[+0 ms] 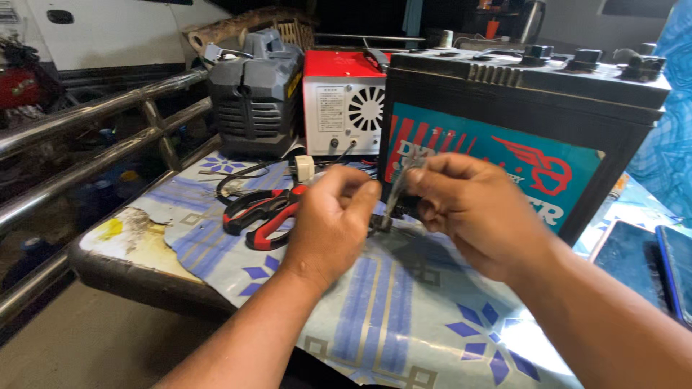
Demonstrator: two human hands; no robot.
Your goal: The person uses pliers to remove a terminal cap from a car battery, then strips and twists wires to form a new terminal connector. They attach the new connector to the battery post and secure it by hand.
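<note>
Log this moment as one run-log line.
left hand: pinching small dark part | right hand: pinching same part | beside: red-handled pliers, black battery

2 bare forearms come up from the bottom edge, each ending in a bare hand. No sleeve shows on either arm as far as the frame reaches, and neither wrist carries a watch, band or bracelet. The left hand (330, 225) shows its back and knuckles, with no glove and no ring in sight. The right hand (479, 209) is likewise ungloved and ringless on the fingers that show. Fingernails are too blurred to describe.
</note>
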